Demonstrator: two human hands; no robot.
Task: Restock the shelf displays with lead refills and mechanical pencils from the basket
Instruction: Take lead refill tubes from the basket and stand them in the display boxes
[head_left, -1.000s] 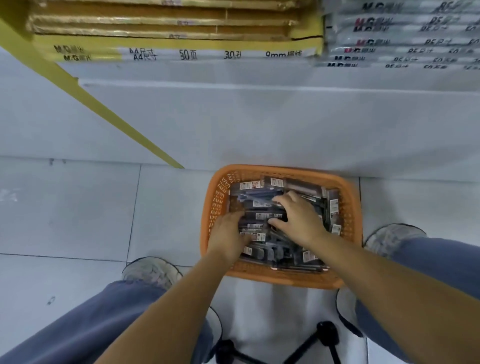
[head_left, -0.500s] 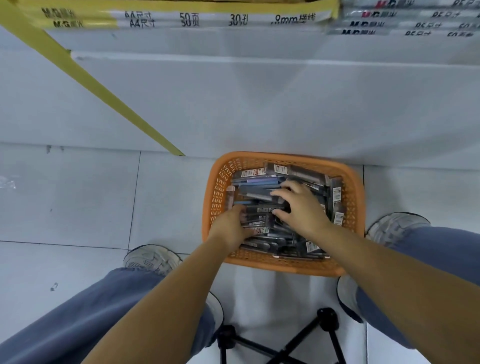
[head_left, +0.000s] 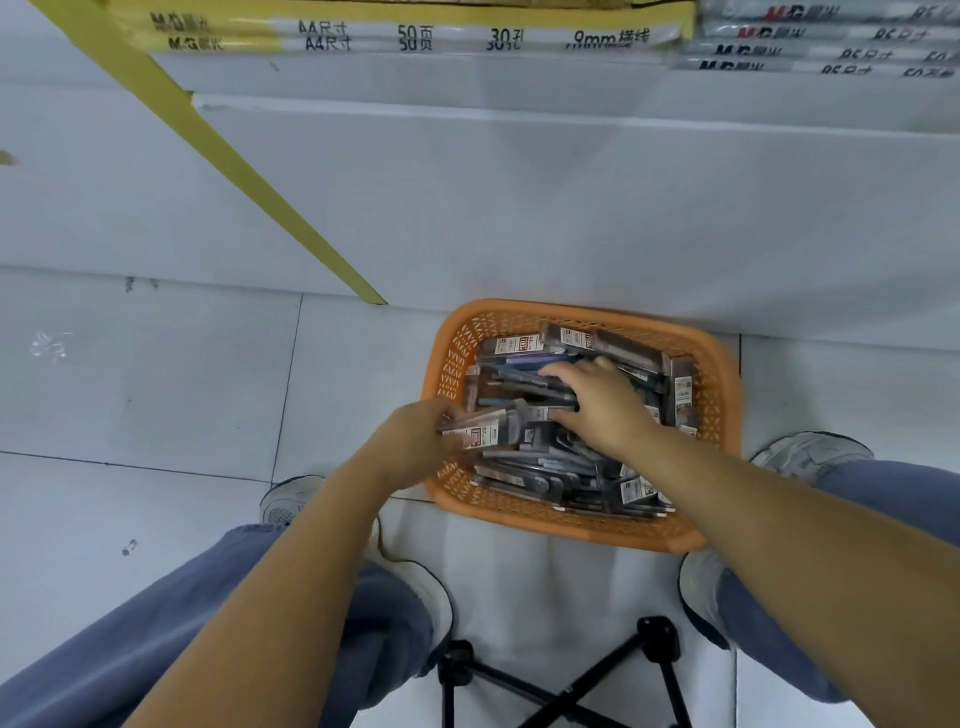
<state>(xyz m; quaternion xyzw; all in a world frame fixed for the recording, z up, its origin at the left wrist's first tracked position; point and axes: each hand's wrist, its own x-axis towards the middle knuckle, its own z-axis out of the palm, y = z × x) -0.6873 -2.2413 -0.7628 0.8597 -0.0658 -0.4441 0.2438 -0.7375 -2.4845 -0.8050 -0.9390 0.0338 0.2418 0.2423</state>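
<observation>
An orange plastic basket (head_left: 719, 395) stands on the floor against the shelf base, between my feet. It is heaped with several dark packs of pencils and lead refills (head_left: 561, 473) with white labels. My left hand (head_left: 415, 441) is at the basket's left rim and grips a bundle of packs (head_left: 493, 428), raised a little above the pile. My right hand (head_left: 597, 400) lies over the middle of the heap, its fingers curled round several dark packs (head_left: 524, 382).
A white shelf base (head_left: 519, 208) with a yellow edge strip (head_left: 249, 192) rises behind the basket. Stacked notebook packs (head_left: 415, 36) lie on the lowest shelf above. A black folding stool frame (head_left: 561, 680) stands between my legs on the tiled floor (head_left: 145, 374).
My left hand has lifted a bundle of packs up to the basket's left rim. My right hand has shifted slightly and closed round packs in the middle. The camera has tipped down a little.
</observation>
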